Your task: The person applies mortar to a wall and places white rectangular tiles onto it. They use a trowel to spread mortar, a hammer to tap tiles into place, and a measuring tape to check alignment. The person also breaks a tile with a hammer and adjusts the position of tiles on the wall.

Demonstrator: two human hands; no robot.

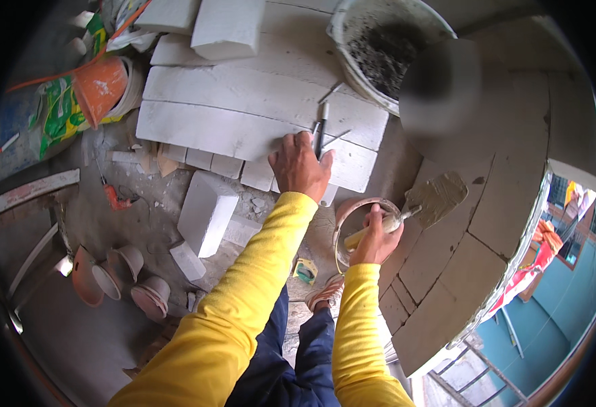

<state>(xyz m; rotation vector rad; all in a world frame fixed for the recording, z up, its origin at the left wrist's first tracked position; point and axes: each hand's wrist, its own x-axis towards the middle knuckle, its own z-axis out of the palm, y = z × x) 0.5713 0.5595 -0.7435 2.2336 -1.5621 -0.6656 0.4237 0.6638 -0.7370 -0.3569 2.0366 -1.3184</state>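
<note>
The right hand (377,241) has its fingers wrapped tight around the handle of a trowel (440,199). The trowel's flat blade has wet gray mud on it and sticks out to the right, in front of the gray block wall (447,268). I cannot tell if the blade touches the wall. Under that hand is a round pot (352,205). The left hand (302,165) is at the near edge of the white blocks (223,125), fingers bent and thumb held apart. A thin black stick (323,122) lies by its thumb; I cannot tell if they touch. Past the stick is a big bucket (369,95) with dark gray mud inside. An orange pot (100,88) sits far left.
</note>
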